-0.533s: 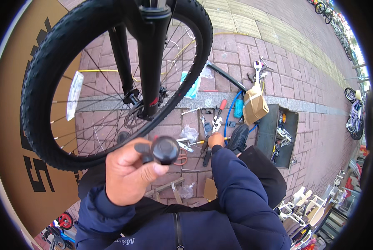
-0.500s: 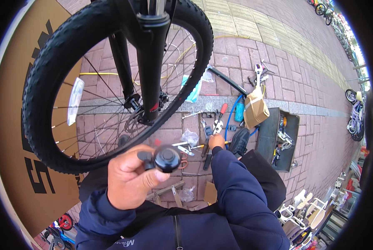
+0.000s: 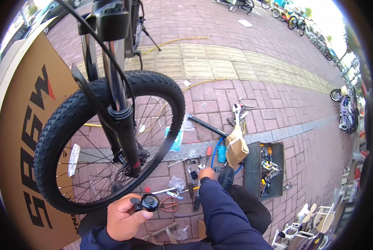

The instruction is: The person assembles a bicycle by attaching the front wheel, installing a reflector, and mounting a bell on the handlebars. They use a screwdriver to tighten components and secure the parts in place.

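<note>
My left hand (image 3: 126, 216) pinches a small black bicycle bell (image 3: 149, 202) between thumb and fingers, its domed cap facing up. It is held in front of my body, just right of the front tyre's lower edge. My right hand (image 3: 206, 173) reaches down to the paving among scattered tools, its fingers closed. A silver tool head (image 3: 201, 166) shows at the fingertips; what the hand grips is mostly hidden. Beside it lie a red-handled screwdriver (image 3: 209, 151) and a dark tool (image 3: 194, 175). The bicycle's front wheel (image 3: 176, 121) stands upright at the left.
A large cardboard box (image 3: 11, 137) stands at the left. Right of my foot sits an open metal toolbox (image 3: 252, 179). Near it are a brown paper package (image 3: 236, 148), a turquoise can-like object (image 3: 222, 153) and red-handled scissors (image 3: 170, 204). White racks (image 3: 307, 225) stand at lower right.
The view has tilted up, showing more of the fork and paving. My right hand has shifted closer to the silver tool head. My left hand still holds the bell.
</note>
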The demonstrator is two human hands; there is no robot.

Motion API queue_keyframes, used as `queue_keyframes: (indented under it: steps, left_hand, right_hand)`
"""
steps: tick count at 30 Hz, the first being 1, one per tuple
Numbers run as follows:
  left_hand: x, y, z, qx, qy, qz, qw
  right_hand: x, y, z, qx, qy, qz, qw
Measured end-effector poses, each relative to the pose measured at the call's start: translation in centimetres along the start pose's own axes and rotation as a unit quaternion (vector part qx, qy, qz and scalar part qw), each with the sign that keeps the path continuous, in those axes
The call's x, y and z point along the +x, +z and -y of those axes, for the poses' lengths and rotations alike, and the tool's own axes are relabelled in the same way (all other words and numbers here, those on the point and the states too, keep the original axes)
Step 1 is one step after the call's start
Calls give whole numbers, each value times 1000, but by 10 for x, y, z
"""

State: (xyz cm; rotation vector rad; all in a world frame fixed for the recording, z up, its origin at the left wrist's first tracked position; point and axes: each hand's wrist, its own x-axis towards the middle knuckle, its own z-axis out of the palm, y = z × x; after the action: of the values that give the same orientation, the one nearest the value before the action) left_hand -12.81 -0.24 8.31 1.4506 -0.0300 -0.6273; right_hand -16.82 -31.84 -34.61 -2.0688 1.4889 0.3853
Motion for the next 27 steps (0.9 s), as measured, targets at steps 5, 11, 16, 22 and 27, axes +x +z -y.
queue_keyframes:
  steps: [5,11,16,22,27]
  left_hand:
    - [-8,6,6,-11,38,1,999]
    - [1,9,22,30,137,12,990]
    - [12,2,24,-51,157,-24,986]
    - [17,19,26,-91,109,-32,989]
    - [16,31,40,-41,37,-8,998]
  right_hand:
    - [-28,-105,72,-87,-90,-48,991]
    - [-110,-243,153,-144,-449,-94,877]
    - [-229,-300,146,197,-604,62,770]
    - [-308,-276,138,398,-476,308,721]
    - [-309,-246,143,407,-479,241,739]
